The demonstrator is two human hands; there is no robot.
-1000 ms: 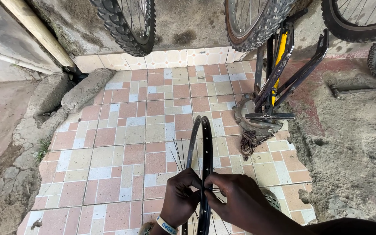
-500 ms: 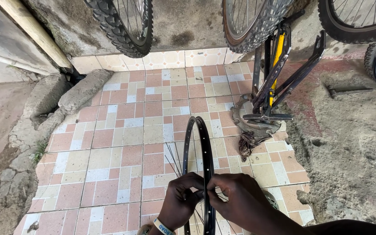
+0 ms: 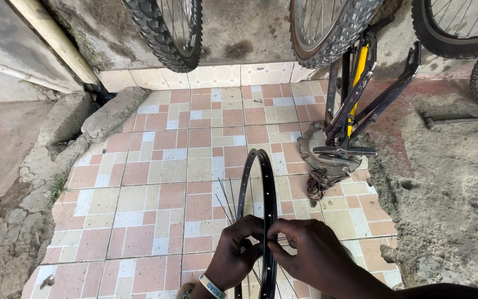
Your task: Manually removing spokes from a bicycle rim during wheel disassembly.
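A black bicycle wheel rim (image 3: pixel 261 182) stands upright on edge in front of me, with thin loose spokes (image 3: pixel 225 202) fanning out to its left. My left hand (image 3: pixel 236 254), a wristband on its wrist, grips the rim's near part from the left. My right hand (image 3: pixel 311 254) closes on the rim from the right, its fingertips pinching at the rim where a spoke meets it. Both hands touch each other at the rim.
The floor is pink and cream tile (image 3: pixel 156 182). A black and yellow bicycle frame (image 3: pixel 355 105) rests on the tile to the right, with a crank and chain (image 3: pixel 322 171) below. Knobby tyres (image 3: pixel 172 33) hang at the top. Broken concrete (image 3: pixel 67 122) lies left, rough ground right.
The view has shifted slightly; both hands stay on the rim, with the fingers working a little at the same spot.
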